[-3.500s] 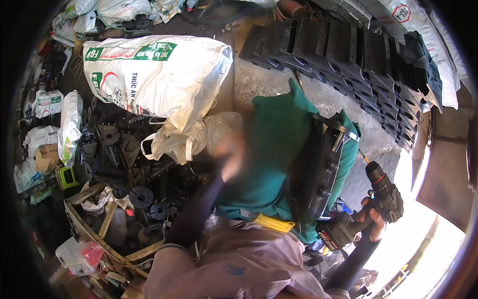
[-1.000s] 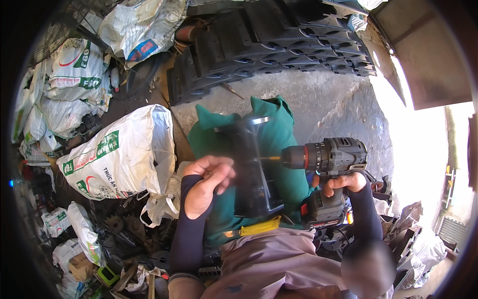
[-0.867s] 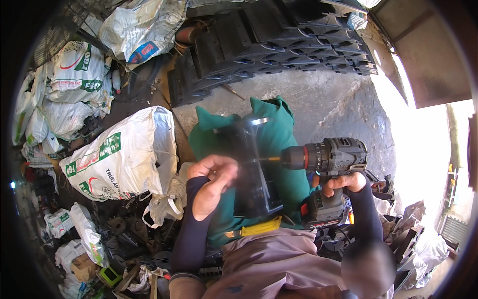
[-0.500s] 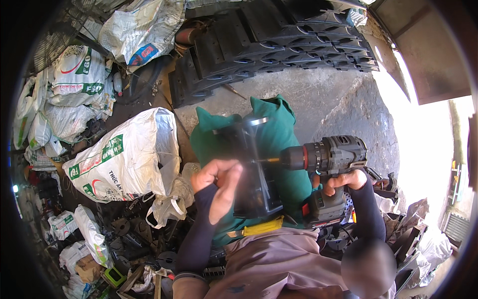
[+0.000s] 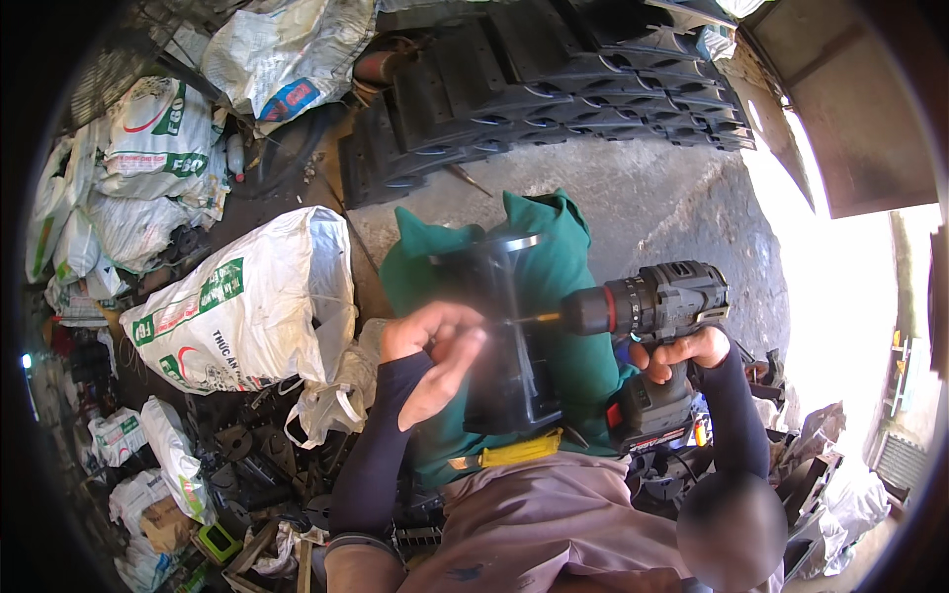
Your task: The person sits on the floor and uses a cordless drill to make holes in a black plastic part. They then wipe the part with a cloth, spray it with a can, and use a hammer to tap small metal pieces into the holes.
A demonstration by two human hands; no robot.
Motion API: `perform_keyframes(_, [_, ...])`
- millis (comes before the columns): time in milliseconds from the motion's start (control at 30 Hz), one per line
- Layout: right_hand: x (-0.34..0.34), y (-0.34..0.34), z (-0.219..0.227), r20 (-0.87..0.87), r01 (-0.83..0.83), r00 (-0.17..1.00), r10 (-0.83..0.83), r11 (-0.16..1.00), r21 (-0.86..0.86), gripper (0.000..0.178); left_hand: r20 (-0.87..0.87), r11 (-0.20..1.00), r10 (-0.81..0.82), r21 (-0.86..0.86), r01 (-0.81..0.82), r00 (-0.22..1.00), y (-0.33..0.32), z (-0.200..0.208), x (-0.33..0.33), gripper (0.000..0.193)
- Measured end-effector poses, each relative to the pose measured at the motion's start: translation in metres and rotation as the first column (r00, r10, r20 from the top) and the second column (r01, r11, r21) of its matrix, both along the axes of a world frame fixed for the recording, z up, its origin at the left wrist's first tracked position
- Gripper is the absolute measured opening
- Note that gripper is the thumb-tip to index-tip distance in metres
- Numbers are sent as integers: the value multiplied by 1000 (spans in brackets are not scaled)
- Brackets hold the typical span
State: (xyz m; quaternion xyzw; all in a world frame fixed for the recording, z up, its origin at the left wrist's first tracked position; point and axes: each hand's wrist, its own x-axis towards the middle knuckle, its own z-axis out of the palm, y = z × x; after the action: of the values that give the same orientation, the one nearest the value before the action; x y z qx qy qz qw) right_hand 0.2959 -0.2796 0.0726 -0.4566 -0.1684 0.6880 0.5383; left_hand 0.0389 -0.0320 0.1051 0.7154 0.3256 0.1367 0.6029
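A black glossy part (image 5: 509,381), blurred in its middle, lies lengthwise across the green cloth (image 5: 559,247) over my legs. My left hand (image 5: 432,358) is at its left side, fingers curled and thumb pressed in; what lies between the fingertips cannot be made out. In my right hand (image 5: 682,351) is a cordless drill (image 5: 660,301), gripped by its handle and held level. Its gold-coloured bit (image 5: 539,318) points left, with the tip at the black part near my left fingertips. A yellow-handled tool (image 5: 519,450) rests on my lap below the part.
Stacked black slatted pieces (image 5: 534,94) stand on the concrete floor ahead. An open white woven sack (image 5: 247,306) lies to my left, with more filled sacks (image 5: 158,148) behind it. Dark loose parts (image 5: 247,450) cover the lower left. A brown panel (image 5: 840,109) stands at the far right.
My left hand's fingers have shifted slightly against the black part. The drill stays nearly in place, its bit still at the part; the whole view has moved a little.
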Motion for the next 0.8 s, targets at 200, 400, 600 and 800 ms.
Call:
perform_keyframes(200, [5, 6, 0, 24, -56, 998, 56, 998, 7, 53, 76, 995, 76, 56, -80, 994, -8, -7, -2, 7])
perform_keyframes(400, [-2, 11, 10, 56, -30, 998, 30, 1000, 3, 47, 124, 991, 94, 79, -105, 988, -9, -9, -2, 8])
perform_keyframes(600, [-5, 11, 10, 45, -10, 999, 9, 1000, 29, 44, 59, 986, -23, 164, 13, 998, 0, 3, -5, 11])
perform_keyframes(800, [-5, 6, 5, 174, -44, 984, 33, 997, 58, 51, 89, 996, -42, 87, 35, 995, 7, 1, -4, 11])
